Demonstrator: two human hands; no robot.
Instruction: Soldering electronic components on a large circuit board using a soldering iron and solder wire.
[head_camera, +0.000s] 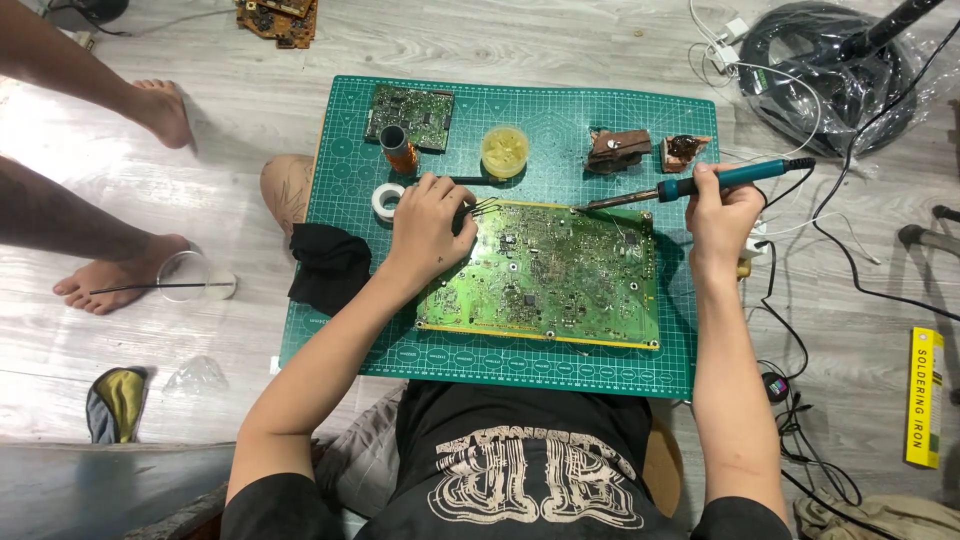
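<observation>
We sit on the floor (200, 350) in a black shirt (520, 460), and our two bare arms reach out over a green mat (350, 330). Just past our shirt lies a big green board (545, 275) full of tiny parts. It lies flat in the middle of the mat.

Our left hand (428, 228) rests at the board's far left corner. Its fingers are curled and pinch thin tweezers (478, 208), and the tips of the tweezers touch the board's far edge. A black cloth (330, 265) lies just left of this arm, half on the mat.

Our right hand (722, 212) is at the board's far right corner. Its fingers are wrapped tight around the blue handle of a solder iron (700, 184). The iron lies almost flat and points left. Its thin metal tip is over the far edge of the board, but we cannot tell if it touches. A black cord runs from the iron off to the right.

Farther out, a white tape roll (387, 200) sits near our left hand. Behind it stands a small copper coil (398, 150), just beside a smaller green board (410, 115). A round yellow tub (505, 150) sits in the middle at the far side of the mat. To its right are two brown blocks (620, 150).

Off the mat on the left we see another person's bare feet (120, 275) and a clear cup (185, 280) with a thin stick across it. A yellow box (925, 400) lies on the floor at the right.
</observation>
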